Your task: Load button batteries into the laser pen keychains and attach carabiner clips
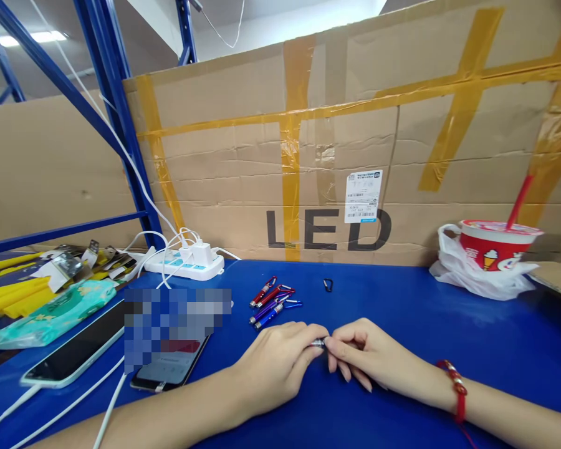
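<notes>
Near the middle front of the table, my left hand is closed around a small keychain flashlight; only a short silver and dark stretch of it shows between the fingers. My right hand meets it from the right, thumb and forefinger pinched on its end, the other fingers loosely curled. What lies inside my left palm is hidden. Beyond my left hand, several keychain flashlights in red, purple and blue lie side by side, with clips at their far ends. A loose black carabiner clip lies to their right.
At left are a phone on a white cable, another phone partly blurred, a green tissue pack and a white power strip. A red cup with a straw stands in a bag at right. Cardboard walls the back.
</notes>
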`<state>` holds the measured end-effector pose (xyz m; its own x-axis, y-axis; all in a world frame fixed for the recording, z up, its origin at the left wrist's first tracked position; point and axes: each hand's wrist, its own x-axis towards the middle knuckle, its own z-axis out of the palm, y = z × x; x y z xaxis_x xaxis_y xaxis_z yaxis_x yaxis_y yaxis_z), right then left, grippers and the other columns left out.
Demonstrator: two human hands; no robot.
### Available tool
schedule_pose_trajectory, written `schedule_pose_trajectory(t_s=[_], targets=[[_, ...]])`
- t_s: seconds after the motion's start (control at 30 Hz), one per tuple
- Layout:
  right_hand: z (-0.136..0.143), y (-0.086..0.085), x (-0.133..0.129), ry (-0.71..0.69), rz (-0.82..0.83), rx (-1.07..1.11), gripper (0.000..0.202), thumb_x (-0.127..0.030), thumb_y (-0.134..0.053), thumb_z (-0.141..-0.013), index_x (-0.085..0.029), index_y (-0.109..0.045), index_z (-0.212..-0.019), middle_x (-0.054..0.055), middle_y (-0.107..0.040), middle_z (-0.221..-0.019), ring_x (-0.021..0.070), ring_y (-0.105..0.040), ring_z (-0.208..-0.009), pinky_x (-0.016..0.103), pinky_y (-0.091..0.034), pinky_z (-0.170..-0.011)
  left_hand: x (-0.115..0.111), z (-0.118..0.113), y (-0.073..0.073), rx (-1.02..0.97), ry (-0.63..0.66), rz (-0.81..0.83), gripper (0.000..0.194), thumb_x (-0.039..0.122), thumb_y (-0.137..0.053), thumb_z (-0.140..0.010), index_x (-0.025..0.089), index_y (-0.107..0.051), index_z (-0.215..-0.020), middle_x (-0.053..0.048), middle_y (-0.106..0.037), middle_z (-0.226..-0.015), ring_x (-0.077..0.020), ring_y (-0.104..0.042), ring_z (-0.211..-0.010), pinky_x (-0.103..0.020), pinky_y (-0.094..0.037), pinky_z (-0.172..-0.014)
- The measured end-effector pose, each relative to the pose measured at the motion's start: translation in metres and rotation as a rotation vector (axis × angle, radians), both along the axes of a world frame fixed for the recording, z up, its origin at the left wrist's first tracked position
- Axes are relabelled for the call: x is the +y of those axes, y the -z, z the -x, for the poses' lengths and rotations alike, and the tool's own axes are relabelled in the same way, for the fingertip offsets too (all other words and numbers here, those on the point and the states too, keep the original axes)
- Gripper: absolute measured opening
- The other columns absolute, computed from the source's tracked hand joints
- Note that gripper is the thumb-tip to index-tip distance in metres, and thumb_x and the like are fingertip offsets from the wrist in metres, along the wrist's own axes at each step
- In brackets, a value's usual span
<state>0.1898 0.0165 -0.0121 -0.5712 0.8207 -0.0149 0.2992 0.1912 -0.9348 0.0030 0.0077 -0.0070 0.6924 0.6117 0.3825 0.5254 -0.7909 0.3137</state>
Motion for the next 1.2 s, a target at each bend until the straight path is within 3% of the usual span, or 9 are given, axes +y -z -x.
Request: schedule_pose_trajectory(t_s=[0.23, 0.4, 0.53, 0.67, 0.93, 1.07, 1.2], targets=[[0.0, -0.001, 0.0, 0.036, -0.007, 0.008, 0.043, -0.05, -0.05, -0.079, -0.012, -0.061, -0.064, -0.004, -0.05, -0.048, 0.002, -0.039, -0.032, 0.011, -0.025, -0.027, 0.002, 0.0, -0.001, -0.003, 0.016, 0.061, 0.02, 0.017, -0.037, -0.092, 0.022, -0.053, -0.101, -0.001, -0.062, -0.088, -0.0157, -0.058, -0.085, -0.025, -0.044, -0.081], [-0.001, -0.001, 0.002, 0.026, 0.045, 0.052, 0.042, -0.051, -0.056, -0.075, -0.011, -0.065, -0.069, -0.003, -0.055, -0.051, 0.0019, -0.043, -0.032, 0.01, -0.03, -0.026, 0.006, 0.0, 0.002, 0.005, 0.022, 0.115, 0.021, 0.018, -0.036, -0.093, 0.021, -0.056, -0.091, 0.0, -0.062, -0.086, -0.0138, -0.058, -0.079, -0.023, -0.044, -0.075], [-0.001, -0.003, 0.006, 0.094, 0.162, 0.212, 0.043, -0.052, -0.063, -0.068, -0.009, -0.065, -0.066, -0.001, -0.058, -0.05, 0.006, -0.055, -0.037, 0.013, -0.044, -0.036, 0.006, -0.001, 0.004, -0.026, -0.044, 0.118, 0.022, 0.02, -0.033, -0.093, 0.022, -0.055, -0.091, 0.001, -0.063, -0.088, -0.0142, -0.059, -0.081, -0.022, -0.044, -0.075], [-0.003, -0.005, 0.01, 0.26, 0.275, 0.45, 0.038, -0.047, -0.064, -0.072, -0.009, -0.066, -0.072, 0.004, -0.066, -0.06, 0.011, -0.065, -0.052, 0.017, -0.053, -0.05, 0.005, -0.001, 0.004, -0.037, -0.138, 0.109, 0.02, 0.024, -0.034, -0.093, 0.023, -0.053, -0.088, 0.001, -0.062, -0.084, -0.0157, -0.06, -0.082, -0.023, -0.044, -0.073], [-0.007, -0.004, 0.013, 0.275, 0.362, 0.579, 0.025, -0.032, -0.062, -0.079, -0.007, -0.067, -0.079, 0.009, -0.07, -0.072, 0.0145, -0.068, -0.063, 0.019, -0.056, -0.058, 0.003, -0.004, -0.001, 0.002, -0.119, 0.101, 0.022, 0.024, -0.035, -0.091, 0.02, -0.052, -0.077, 0.001, -0.057, -0.071, -0.0154, -0.058, -0.073, -0.023, -0.044, -0.072], [-0.007, -0.005, 0.014, 0.301, 0.375, 0.58, 0.024, -0.031, -0.061, -0.08, -0.008, -0.067, -0.079, 0.009, -0.07, -0.072, 0.0143, -0.068, -0.063, 0.019, -0.056, -0.057, 0.003, -0.004, -0.001, 0.027, -0.121, 0.104, 0.02, 0.023, -0.034, -0.089, 0.021, -0.053, -0.082, 0.001, -0.057, -0.071, -0.0138, -0.054, -0.065, -0.022, -0.042, -0.065], [-0.006, -0.006, 0.014, 0.317, 0.376, 0.572, 0.023, -0.03, -0.063, -0.079, -0.008, -0.068, -0.08, 0.009, -0.071, -0.075, 0.0139, -0.068, -0.064, 0.018, -0.056, -0.058, 0.002, -0.004, -0.001, 0.058, -0.127, 0.101, 0.017, 0.021, -0.036, -0.087, 0.021, -0.053, -0.084, 0.004, -0.047, -0.061, -0.0118, -0.046, -0.054, -0.021, -0.035, -0.054]])
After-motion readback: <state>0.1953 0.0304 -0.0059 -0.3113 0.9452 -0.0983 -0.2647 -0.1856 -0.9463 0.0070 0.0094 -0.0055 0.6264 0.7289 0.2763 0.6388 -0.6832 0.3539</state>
